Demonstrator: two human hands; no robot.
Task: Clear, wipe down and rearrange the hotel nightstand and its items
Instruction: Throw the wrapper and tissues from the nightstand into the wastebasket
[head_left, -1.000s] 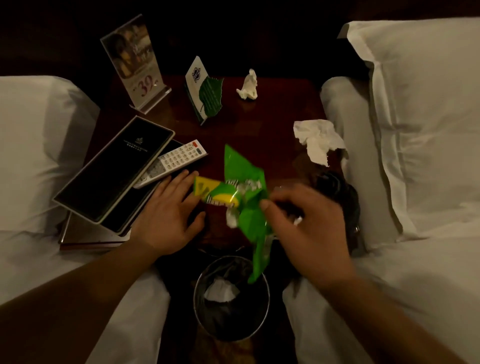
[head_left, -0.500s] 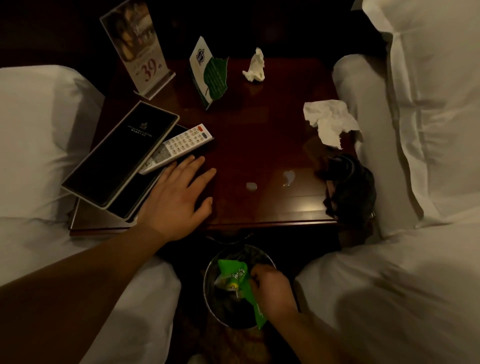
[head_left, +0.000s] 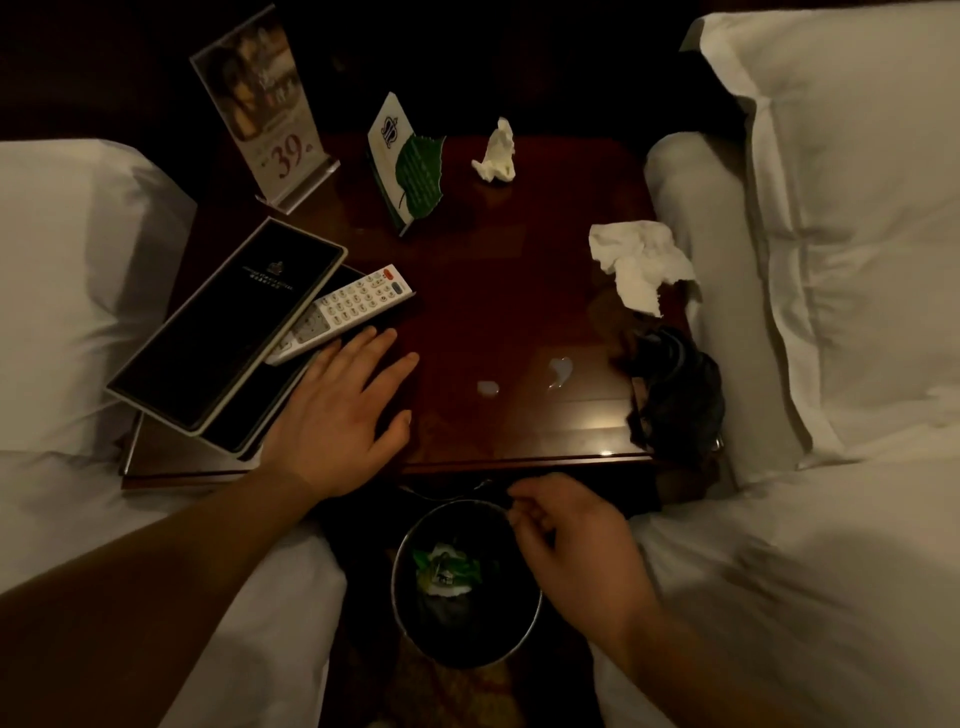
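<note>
The dark wooden nightstand (head_left: 498, 291) stands between two white beds. My left hand (head_left: 343, 415) rests flat on its front left part, fingers spread, beside a white remote (head_left: 345, 312) and a black folder (head_left: 228, 332). My right hand (head_left: 576, 540) hovers over the right rim of the round bin (head_left: 415, 623) on the floor, fingers loosely curled and holding nothing. The green snack wrapper (head_left: 444, 569) lies inside the bin. One crumpled tissue (head_left: 496, 153) lies at the back, a bigger crumpled tissue (head_left: 641, 262) at the right edge.
An acrylic sign stand (head_left: 265, 104) and a green leaf-shaped card (head_left: 408, 161) stand at the back. A dark cloth (head_left: 675, 389) hangs over the right front corner. Two small wet spots (head_left: 558, 371) mark the front. White pillows (head_left: 841, 218) flank the right side.
My right hand carried the green wrapper off the nightstand down into the bin, let it go, and has lifted to the rim. My left hand stayed flat on the nightstand.
</note>
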